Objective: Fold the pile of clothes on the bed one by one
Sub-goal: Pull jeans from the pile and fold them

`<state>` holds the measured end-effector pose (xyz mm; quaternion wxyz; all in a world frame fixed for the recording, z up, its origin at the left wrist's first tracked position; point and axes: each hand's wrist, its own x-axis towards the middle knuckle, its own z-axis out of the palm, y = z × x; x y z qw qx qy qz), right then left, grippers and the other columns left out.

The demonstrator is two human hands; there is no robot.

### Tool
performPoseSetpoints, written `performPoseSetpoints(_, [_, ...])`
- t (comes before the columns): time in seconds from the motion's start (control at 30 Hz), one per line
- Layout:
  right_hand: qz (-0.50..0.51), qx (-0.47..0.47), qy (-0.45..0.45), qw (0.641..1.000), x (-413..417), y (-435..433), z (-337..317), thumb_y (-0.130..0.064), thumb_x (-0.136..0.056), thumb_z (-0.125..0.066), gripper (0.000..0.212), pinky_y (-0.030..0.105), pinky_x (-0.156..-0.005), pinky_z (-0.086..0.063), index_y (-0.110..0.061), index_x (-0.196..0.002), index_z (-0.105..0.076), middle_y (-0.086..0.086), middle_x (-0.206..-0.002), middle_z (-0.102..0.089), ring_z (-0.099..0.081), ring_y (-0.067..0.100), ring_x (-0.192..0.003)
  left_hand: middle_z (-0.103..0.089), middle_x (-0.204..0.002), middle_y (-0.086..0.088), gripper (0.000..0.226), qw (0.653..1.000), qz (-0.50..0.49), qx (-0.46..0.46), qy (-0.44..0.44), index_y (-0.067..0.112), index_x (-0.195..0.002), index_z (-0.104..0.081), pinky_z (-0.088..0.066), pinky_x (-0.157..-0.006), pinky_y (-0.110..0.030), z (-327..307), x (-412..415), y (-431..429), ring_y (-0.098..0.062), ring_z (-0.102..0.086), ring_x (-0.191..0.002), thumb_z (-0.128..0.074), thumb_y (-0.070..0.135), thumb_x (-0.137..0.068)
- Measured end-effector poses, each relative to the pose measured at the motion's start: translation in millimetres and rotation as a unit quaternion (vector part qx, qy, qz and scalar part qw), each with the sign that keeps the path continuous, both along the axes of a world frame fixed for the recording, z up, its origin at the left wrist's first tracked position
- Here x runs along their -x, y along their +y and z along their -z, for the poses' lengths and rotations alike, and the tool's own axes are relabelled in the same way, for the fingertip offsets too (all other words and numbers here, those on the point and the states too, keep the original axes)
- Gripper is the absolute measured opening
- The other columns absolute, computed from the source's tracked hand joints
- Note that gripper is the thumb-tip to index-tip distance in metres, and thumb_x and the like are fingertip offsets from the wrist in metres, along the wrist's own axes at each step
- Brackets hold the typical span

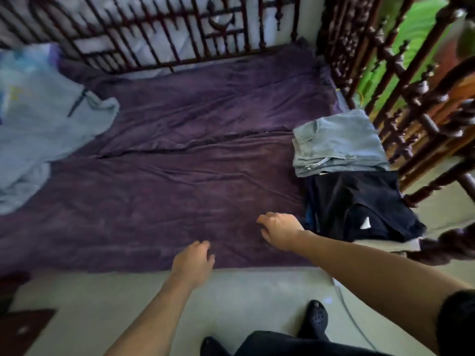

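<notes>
Empty hands hover over the purple sheet point(180, 155), left hand point(194, 260) and right hand point(279, 231) loosely curled. Folded jeans point(339, 145) and a dark garment point(359, 209) lie just right of the right hand, seemingly parked clear of the workspace; pale-blue clothes point(38, 119) wait well beyond the left hand.

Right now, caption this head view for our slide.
Empty left hand and right hand over purple bedsheet; folded jeans at right.
</notes>
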<state>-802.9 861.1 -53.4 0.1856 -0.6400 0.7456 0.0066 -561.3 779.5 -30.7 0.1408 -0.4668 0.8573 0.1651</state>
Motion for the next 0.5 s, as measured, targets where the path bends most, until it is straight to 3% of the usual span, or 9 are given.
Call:
performPoseSetpoints(0.3, [-0.084,0.033,0.018,0.996,-206,-144,-35,-0.032,-0.095,-0.045,0.035,0.039,-0.087,-0.048,-0.019,-0.127,-0.052,0.007,-0.126,-0.057,-0.057,0.031,-0.112,-0.061,-0.119,-0.004,0.030,0.993,-0.107,0.040,0.001,0.019,-0.119,-0.058,-0.046,-0.090,-0.033,-36,-247,-72,-0.023,-0.058,-0.112,-0.051,0.033,-0.093])
performPoseSetpoints(0.5, [-0.142,0.050,0.031,0.988,-300,-229,-54,-0.034,-0.096,-0.044,0.027,0.038,-0.077,-0.046,-0.016,-0.114,-0.053,0.008,-0.117,-0.058,-0.059,0.032,-0.105,-0.061,-0.118,-0.002,0.028,0.982,-0.171,0.078,0.021,0.020,-0.116,-0.058,-0.047,-0.089,-0.033,-61,-355,-137,-0.023,-0.059,-0.110,-0.052,0.033,-0.092])
